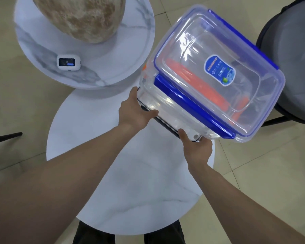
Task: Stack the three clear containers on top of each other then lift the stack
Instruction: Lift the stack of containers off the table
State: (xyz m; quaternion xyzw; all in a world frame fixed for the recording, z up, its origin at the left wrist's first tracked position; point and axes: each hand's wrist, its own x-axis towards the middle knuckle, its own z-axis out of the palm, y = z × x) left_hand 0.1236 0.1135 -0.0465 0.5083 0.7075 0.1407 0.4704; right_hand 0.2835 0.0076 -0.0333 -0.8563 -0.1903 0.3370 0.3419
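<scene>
A stack of clear containers hangs in the air above the right side of a round white table (113,182). On top is the blue-clipped container (192,55) with a blue label. Under it an orange-clipped container (206,88) shows through the clear plastic. The bottom container (173,111) has a dark rim. My left hand (132,110) grips the stack's bottom near-left corner. At the near-right corner my right hand (195,147) holds it from below. The stack tilts toward the camera.
A higher round marble table (88,67) stands beyond, bearing a big tan sphere (81,16) and a small white device (68,62). A dark round chair (289,59) is at the right. The floor is beige tile.
</scene>
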